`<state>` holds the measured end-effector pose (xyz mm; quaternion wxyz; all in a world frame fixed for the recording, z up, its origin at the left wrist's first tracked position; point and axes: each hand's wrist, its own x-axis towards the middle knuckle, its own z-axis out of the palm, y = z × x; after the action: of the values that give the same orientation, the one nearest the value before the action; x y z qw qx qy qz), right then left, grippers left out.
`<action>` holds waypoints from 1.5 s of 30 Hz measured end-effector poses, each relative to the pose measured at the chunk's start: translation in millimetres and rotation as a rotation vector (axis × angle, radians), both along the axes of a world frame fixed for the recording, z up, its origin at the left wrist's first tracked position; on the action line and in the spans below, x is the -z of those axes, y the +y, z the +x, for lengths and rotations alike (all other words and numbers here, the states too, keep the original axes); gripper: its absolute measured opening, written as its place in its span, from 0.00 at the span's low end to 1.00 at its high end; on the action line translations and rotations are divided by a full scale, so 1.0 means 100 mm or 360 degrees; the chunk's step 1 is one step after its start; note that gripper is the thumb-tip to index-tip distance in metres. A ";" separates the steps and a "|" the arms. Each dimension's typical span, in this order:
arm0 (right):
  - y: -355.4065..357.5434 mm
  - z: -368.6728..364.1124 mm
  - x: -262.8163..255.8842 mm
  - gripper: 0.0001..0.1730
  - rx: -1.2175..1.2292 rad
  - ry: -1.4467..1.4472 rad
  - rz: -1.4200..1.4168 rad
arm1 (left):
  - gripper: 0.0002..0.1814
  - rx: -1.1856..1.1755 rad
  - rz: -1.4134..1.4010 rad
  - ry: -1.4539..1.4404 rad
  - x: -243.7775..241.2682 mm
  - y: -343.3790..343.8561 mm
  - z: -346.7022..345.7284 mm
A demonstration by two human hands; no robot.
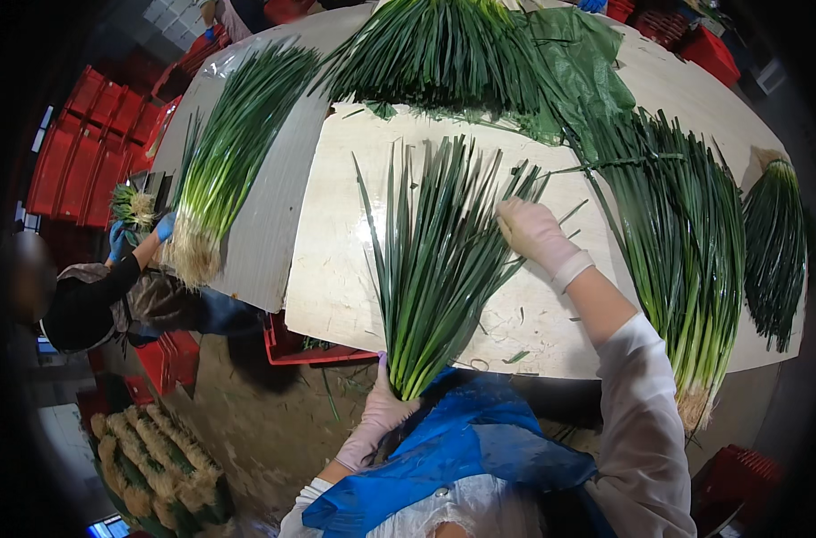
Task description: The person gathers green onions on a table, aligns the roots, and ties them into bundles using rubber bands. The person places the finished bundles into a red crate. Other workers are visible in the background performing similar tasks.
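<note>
My left hand (381, 410), in a pale pink glove, grips the lower stalks of a bunch of long green allium leaves (428, 269), probably leek or green garlic. The bunch fans out over a whitish board (334, 269), its lower end past the near edge and hidden by the hand. At the right side of the fan is my gloved right hand (532, 228), fingers curled among the outer leaf tips. Whether a leaf lies inside those fingers is hidden. Loose leaf scraps (517, 357) lie on the board.
Rooted bunches lie at the right (683, 255) and left (226, 161); a large pile (441, 60) covers the far side beside a green plastic sheet (572, 60). A person (98, 289) in blue gloves works at the left. Red crates (92, 148) and root-topped bundles (159, 457) stand below.
</note>
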<state>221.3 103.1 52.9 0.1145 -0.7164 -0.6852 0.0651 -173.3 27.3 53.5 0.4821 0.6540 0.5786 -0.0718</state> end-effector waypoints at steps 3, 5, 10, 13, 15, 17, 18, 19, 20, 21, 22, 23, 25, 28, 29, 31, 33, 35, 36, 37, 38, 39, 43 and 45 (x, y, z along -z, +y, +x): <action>-0.02 0.03 -0.04 0.08 0.0165 0.0131 0.0032 | 0.69 0.0040 0.0112 -0.0051 0.12 -0.03 -0.07; -0.05 0.00 -0.13 0.09 0.0210 0.0262 0.0065 | 0.69 0.0028 0.0097 -0.0052 0.10 -0.03 -0.06; 0.05 -0.36 -0.16 0.15 -0.0128 0.0067 -0.0156 | 0.69 0.0027 0.0123 -0.0137 0.13 -0.04 -0.08; 0.11 -0.48 -0.08 0.15 -0.0233 0.0027 -0.0241 | 0.69 0.0043 0.0152 -0.0159 0.20 -0.05 -0.12; 0.16 -0.48 0.01 0.13 -0.0280 -0.0013 -0.0262 | 0.69 0.0041 0.0133 -0.0180 0.21 -0.05 -0.13; 0.14 -0.45 0.14 0.09 -0.0282 -0.0014 -0.0143 | 0.69 0.0033 0.0147 -0.0182 0.22 -0.07 -0.15; 0.11 -0.45 0.08 0.08 -0.0280 -0.0013 -0.0145 | 0.69 0.0033 0.0150 -0.0187 0.22 -0.06 -0.14; 0.09 -0.44 0.03 0.08 -0.0279 -0.0013 -0.0147 | 0.69 0.0038 0.0131 -0.0172 0.21 -0.05 -0.13; 0.07 -0.44 0.01 0.07 -0.0273 -0.0028 -0.0144 | 0.69 0.0043 0.0112 -0.0157 0.19 -0.04 -0.12; 0.07 -0.46 -0.04 0.08 -0.0239 -0.0017 -0.0155 | 0.69 0.0046 0.0096 -0.0142 0.17 -0.03 -0.12; 0.07 -0.49 -0.11 0.08 -0.0205 -0.0006 -0.0165 | 0.68 0.0058 0.0114 -0.0130 0.18 -0.04 -0.12; 0.05 -0.52 -0.15 0.09 -0.0169 0.0005 -0.0176 | 0.68 0.0071 0.0131 -0.0117 0.20 -0.04 -0.13; 0.03 -0.53 -0.11 0.06 0.0019 0.0285 -0.0155 | 0.68 0.0090 0.0155 -0.0090 0.20 -0.04 -0.12; 0.05 -0.38 0.18 0.15 0.0353 0.0733 -0.0063 | 0.67 0.0100 0.0168 -0.0063 0.19 -0.05 -0.10; 0.07 -0.25 0.28 0.15 0.0574 0.1041 -0.0125 | 0.67 0.0107 0.0173 -0.0061 0.19 -0.05 -0.10; 0.08 -0.23 -0.10 0.13 0.0948 0.1556 -0.0183 | 0.67 0.0083 0.0192 -0.0052 0.23 -0.07 -0.13; 0.00 -0.15 -0.34 0.11 0.1039 0.1741 -0.0068 | 0.66 0.0079 0.0213 -0.0053 0.26 -0.08 -0.14; -0.13 -0.04 -0.48 0.09 0.0981 0.1800 -0.0112 | 0.66 0.0101 0.0187 0.0000 0.21 -0.05 -0.12; -0.22 -0.02 -0.56 0.09 0.0956 0.1839 -0.0132 | 0.66 0.0111 0.0173 0.0023 0.19 -0.04 -0.11; -0.29 -0.03 -0.63 0.09 0.0926 0.1879 -0.0155 | 0.66 0.0118 0.0189 0.0033 0.19 -0.04 -0.11; -0.34 -0.04 -0.67 0.08 0.0833 0.1940 -0.0225 | 0.66 0.0124 0.0205 0.0043 0.20 -0.06 -0.11; -0.39 -0.07 -0.71 0.08 0.0737 0.1999 -0.0294 | 0.66 0.0128 0.0223 0.0053 0.20 -0.06 -0.11; -0.53 -0.30 -0.97 0.09 0.0167 0.1913 -0.0855 | 0.65 0.0117 0.0163 0.0071 0.11 -0.05 -0.10; -0.67 -0.51 -1.04 0.12 0.0097 0.1847 -0.1391 | 0.65 0.0136 0.0144 0.0076 0.10 -0.04 -0.11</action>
<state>170.5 35.7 157.2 0.1646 -0.5655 -0.4051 0.6993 -184.4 23.7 43.6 0.4346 0.6972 0.5642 -0.0818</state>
